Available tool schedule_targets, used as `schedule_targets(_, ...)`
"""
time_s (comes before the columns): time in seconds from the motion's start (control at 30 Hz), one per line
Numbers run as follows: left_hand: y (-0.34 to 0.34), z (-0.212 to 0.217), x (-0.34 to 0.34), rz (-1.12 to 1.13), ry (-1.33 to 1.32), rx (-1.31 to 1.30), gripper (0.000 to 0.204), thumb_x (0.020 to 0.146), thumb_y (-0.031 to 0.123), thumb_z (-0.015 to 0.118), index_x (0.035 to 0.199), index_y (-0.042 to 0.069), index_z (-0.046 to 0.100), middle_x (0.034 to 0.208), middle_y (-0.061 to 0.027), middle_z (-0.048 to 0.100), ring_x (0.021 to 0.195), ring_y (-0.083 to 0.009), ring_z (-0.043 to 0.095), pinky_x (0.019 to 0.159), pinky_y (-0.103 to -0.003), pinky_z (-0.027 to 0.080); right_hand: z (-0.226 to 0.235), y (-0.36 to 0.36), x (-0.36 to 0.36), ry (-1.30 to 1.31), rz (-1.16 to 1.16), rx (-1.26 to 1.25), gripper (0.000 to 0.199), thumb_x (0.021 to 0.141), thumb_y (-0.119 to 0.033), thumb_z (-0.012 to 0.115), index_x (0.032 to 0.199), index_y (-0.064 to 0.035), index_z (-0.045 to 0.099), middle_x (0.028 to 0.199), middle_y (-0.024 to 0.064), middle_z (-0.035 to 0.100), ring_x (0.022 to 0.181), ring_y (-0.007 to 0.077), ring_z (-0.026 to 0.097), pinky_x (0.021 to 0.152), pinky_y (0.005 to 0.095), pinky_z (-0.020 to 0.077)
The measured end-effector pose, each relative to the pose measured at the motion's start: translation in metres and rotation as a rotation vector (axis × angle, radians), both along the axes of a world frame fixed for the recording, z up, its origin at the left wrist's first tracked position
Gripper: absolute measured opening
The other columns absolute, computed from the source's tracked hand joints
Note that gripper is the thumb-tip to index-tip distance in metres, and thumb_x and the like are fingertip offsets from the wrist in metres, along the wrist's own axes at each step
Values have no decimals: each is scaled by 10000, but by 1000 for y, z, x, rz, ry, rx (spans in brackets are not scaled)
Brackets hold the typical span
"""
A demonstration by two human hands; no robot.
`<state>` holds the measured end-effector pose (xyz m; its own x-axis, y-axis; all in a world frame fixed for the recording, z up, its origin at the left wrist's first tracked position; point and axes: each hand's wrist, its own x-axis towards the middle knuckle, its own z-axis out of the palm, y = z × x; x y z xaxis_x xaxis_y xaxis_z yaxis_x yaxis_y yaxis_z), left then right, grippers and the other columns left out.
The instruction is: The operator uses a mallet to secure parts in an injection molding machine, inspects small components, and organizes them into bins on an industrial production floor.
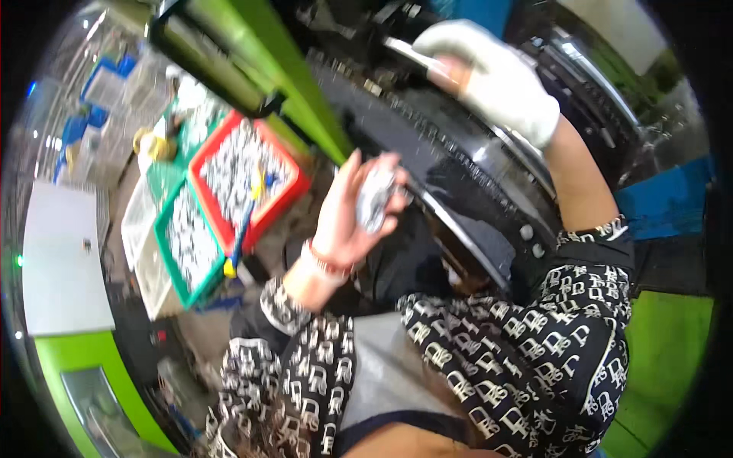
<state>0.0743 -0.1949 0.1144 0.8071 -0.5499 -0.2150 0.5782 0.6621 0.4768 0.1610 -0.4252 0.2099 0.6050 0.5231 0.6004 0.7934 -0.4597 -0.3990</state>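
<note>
My left hand [355,202] is bare, palm turned up, with its fingers curled around a small clump of shiny silvery-white pieces [374,200]. The exact kind of those pieces is too blurred to make out. Farther off to the right, my right hand [492,80] wears a white glove and reaches over the dark machine bed [458,164]. Its fingers close on a slim, pale metallic bar [408,55], whose far end points left. Motion smears this hand, and the glove hides part of the bar.
Left of my left hand stand a red bin [299,183] and a green bin [210,284], both filled with small whitish pieces. A blue-and-yellow tool [243,233] lies across the red bin. A green machine post [294,76] rises between bins and bed. Clear plastic boxes [145,84] stand farther left.
</note>
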Motion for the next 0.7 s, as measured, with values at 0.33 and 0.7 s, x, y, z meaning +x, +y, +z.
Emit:
schedule_targets(0.33, -11, 25, -5, 50, -123, 102, 522, 920, 502, 353, 1060, 27, 516, 764, -19, 530, 569, -111, 499, 398, -223, 441, -28, 52, -35, 355, 341, -253, 222, 777, -140, 594, 980, -50, 588, 1070, 96, 539, 925, 247, 557, 796, 328, 451)
schedule_targets(0.7, -6, 20, -17, 239, -246, 227, 229, 910, 277, 518, 971, 56, 529, 808, -41, 559, 542, -82, 482, 404, -198, 425, -22, 53, -41, 476, 170, -164, 246, 884, -235, 510, 831, -4, 577, 812, 88, 552, 764, 222, 540, 699, 303, 431)
